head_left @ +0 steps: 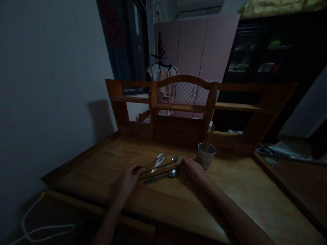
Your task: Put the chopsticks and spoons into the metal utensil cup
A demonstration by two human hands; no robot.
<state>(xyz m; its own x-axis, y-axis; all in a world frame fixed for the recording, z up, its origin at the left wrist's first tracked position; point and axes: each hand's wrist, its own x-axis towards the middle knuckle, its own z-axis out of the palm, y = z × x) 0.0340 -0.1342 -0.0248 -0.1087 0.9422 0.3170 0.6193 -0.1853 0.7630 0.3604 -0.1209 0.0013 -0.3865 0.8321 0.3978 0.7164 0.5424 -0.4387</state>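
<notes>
My left hand (129,177) is closed around the near ends of several wooden chopsticks (149,175) lying across the desk. At their other ends, the bent fingers of my right hand (192,166) pinch the tips; the exact contact is dim. Among the chopsticks lie a white spoon (160,159) with a dark mark, a small metal spoon (175,158) and a larger metal spoon (173,173). Just beyond my right hand stands a grey cup (205,158), with chopsticks (209,137) upright in it, leaning to the right.
A wooden shelf unit (182,108) runs along the back of the wooden desk (158,200). To the left is a white wall (58,85). A white cord (51,227) hangs below the desk's left front edge. The room is dim.
</notes>
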